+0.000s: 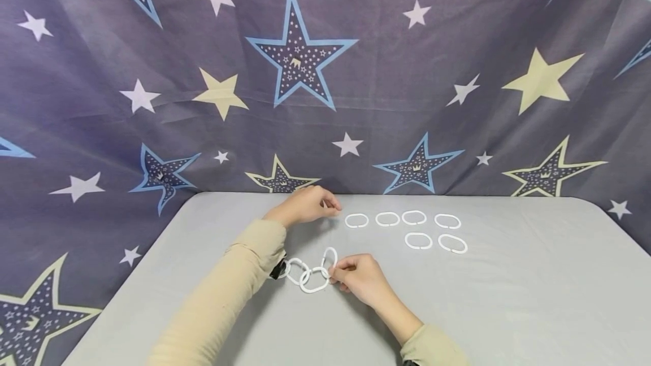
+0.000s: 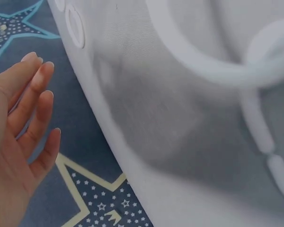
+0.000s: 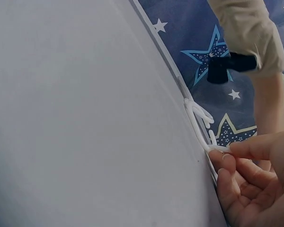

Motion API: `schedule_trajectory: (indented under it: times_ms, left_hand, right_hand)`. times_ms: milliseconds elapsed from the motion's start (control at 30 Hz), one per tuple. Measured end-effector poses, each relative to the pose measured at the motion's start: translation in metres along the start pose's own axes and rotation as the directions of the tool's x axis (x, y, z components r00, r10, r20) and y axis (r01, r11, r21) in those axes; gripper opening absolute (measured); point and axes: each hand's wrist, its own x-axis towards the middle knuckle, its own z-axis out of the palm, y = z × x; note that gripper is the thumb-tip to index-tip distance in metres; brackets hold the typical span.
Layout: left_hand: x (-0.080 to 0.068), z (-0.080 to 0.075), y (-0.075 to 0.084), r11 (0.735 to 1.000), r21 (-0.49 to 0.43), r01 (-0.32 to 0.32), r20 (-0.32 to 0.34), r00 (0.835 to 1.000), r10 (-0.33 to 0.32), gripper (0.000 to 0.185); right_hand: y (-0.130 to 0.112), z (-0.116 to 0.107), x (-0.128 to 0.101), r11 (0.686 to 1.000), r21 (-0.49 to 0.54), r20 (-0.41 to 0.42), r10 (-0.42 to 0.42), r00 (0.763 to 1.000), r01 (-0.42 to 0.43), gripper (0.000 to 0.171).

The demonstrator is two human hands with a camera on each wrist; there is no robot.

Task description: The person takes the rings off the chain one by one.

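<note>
Six loose rings, one linked chain.

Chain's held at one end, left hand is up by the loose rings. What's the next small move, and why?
Probably close the left hand on the nearest loose ring. That hand is empty, its fingers relaxed just short of the ring, while the right hand pinches the end link of the chain, which looks ready to take another. Six rings lie unlinked.
</note>
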Motion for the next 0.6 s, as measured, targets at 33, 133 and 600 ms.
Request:
schedule_trajectory:
  times_ms: [33,133,600]
  left_hand:
    - [-0.004,-0.001,0.000,1.000,-0.002,-0.007,0.000,1.000,0.007,0.016]
    - [-0.015,-0.004,-0.001,0.999,-0.013,-0.038,-0.010,0.999,0.038,0.018]
    - [-0.078,-0.007,0.008,0.997,-0.060,0.041,-0.081,0.996,-0.046,0.015]
  right_hand:
    - [0.000,0.000,0.000,1.000,-0.004,0.001,0.000,1.000,0.000,0.012]
    - [0.001,0.000,0.001,1.000,-0.014,0.004,-0.003,1.000,0.003,0.012]
    - [0.000,0.000,0.000,1.000,0.001,0.005,-0.015,1.000,0.015,0.011]
